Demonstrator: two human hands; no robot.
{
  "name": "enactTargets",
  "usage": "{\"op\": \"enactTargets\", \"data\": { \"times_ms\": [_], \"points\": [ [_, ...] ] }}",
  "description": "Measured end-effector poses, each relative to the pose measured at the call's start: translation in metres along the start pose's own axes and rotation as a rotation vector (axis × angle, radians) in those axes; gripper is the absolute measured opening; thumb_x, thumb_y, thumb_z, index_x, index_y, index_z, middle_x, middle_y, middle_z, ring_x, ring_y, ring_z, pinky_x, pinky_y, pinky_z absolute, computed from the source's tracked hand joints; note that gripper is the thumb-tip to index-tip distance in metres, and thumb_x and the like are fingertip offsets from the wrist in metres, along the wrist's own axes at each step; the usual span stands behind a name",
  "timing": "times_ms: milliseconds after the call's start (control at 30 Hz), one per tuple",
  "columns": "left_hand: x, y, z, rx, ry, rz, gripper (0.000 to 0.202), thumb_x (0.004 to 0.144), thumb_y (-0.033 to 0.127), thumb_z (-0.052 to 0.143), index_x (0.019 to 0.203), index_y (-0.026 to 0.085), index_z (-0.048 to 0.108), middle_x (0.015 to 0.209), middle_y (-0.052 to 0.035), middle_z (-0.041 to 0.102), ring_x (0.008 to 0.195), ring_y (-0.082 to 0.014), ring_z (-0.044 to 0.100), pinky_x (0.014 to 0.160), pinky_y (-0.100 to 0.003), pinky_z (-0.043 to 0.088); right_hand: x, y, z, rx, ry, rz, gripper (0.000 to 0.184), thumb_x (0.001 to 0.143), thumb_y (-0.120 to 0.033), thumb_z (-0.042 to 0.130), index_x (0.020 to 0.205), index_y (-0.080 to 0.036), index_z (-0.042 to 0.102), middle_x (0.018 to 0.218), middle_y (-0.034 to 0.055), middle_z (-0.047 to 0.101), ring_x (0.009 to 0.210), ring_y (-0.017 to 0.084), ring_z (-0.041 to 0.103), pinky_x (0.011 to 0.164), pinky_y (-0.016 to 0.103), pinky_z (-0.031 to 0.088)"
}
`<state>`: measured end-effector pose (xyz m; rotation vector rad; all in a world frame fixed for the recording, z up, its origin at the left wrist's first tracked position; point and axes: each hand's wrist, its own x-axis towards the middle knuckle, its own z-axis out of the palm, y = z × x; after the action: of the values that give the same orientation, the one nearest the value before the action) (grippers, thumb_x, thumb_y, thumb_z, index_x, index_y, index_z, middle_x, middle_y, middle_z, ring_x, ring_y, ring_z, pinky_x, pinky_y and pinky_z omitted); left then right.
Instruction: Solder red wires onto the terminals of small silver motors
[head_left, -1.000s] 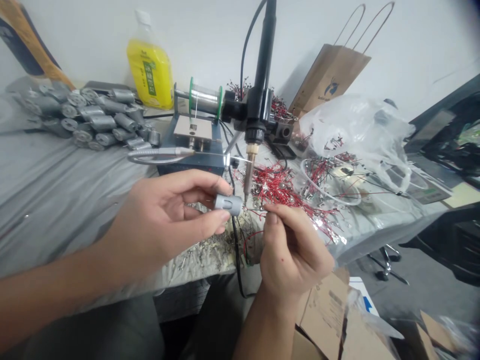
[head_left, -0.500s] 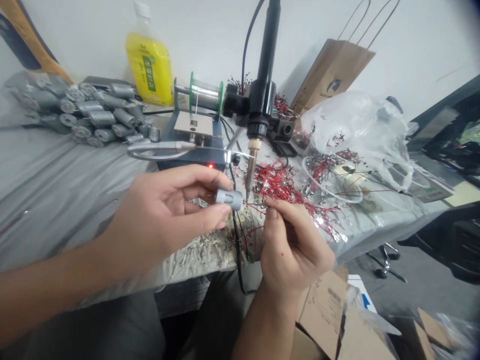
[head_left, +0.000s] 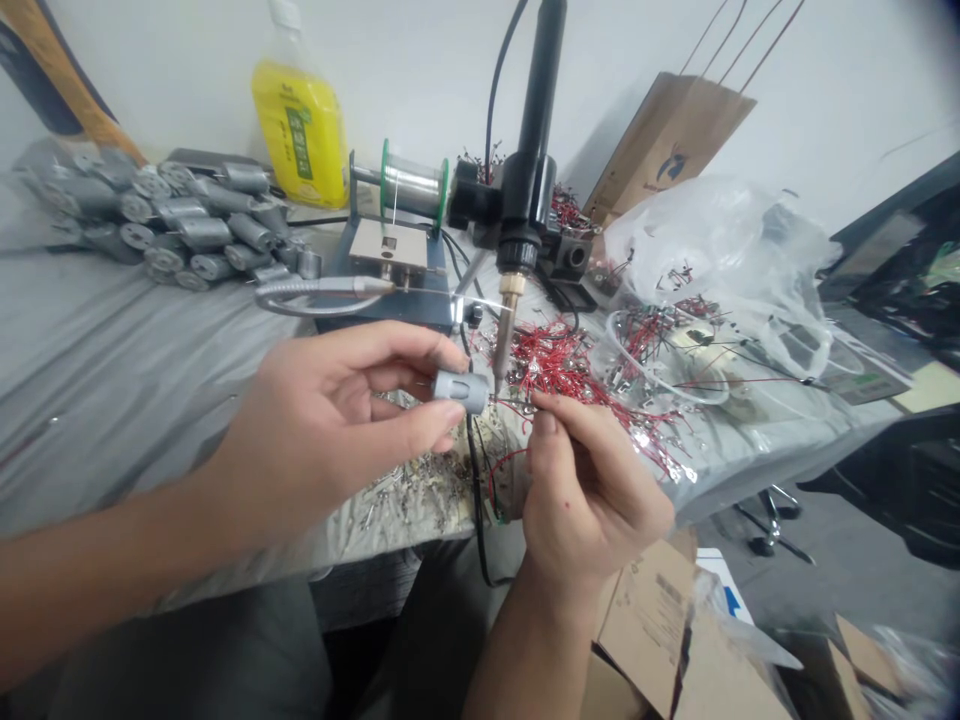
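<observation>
My left hand (head_left: 337, 425) pinches a small grey DC motor (head_left: 463, 391) between thumb and fingers, its end pointing right. The tip of a soldering iron (head_left: 504, 335), clamped upright in a stand, comes down just beside that end of the motor. My right hand (head_left: 589, 490) pinches a thin red wire (head_left: 514, 405) with a small metal terminal, close to the motor's end. Whether the wire touches the motor is hidden at this size. Below my hands lies a scatter of small metal terminals (head_left: 412, 490).
A tangle of red wires (head_left: 562, 365) lies behind my right hand, beside a clear plastic bag (head_left: 720, 260). Further back stand a solder spool (head_left: 412, 188), a pile of grey motors (head_left: 180, 215), a yellow bottle (head_left: 300, 125) and a paper bag (head_left: 667, 150). Cardboard (head_left: 645, 630) lies below the table edge.
The whole view has drifted slightly, with the table objects shifting a little in the picture. Both hands keep their holds, and the motor stays near the iron tip.
</observation>
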<state>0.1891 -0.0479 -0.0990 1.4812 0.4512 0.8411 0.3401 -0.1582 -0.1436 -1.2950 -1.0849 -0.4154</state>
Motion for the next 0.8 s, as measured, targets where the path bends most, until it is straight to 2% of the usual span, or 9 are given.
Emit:
{"op": "enactTargets", "data": {
  "times_ms": [267,800],
  "points": [
    [-0.0017,0.0032,-0.0009,-0.014,0.006,-0.021,0.021,0.088,0.007,0.084,0.106,0.017,0.080,0.085,0.0032,0.079,0.069,-0.0101,0.078,0.071,-0.012,0.068,0.0002,0.0003,-0.0002,0.014,-0.002,-0.005,0.027,0.095,-0.003,0.069,0.106,-0.023,0.083,0.074,-0.0036,0.070,0.057,0.008,0.053,0.051,0.026,0.038],
    [0.0001,0.0023,0.0001,0.047,0.023,-0.011,0.023,0.085,0.010,0.087,0.103,0.024,0.082,0.090,0.0031,0.080,0.073,-0.0107,0.077,0.071,-0.011,0.067,0.0001,-0.0001,0.0006,0.031,0.005,-0.005,0.027,0.094,-0.002,0.069,0.105,-0.022,0.083,0.073,-0.0036,0.069,0.056,0.008,0.054,0.051,0.025,0.039]
  ]
}}
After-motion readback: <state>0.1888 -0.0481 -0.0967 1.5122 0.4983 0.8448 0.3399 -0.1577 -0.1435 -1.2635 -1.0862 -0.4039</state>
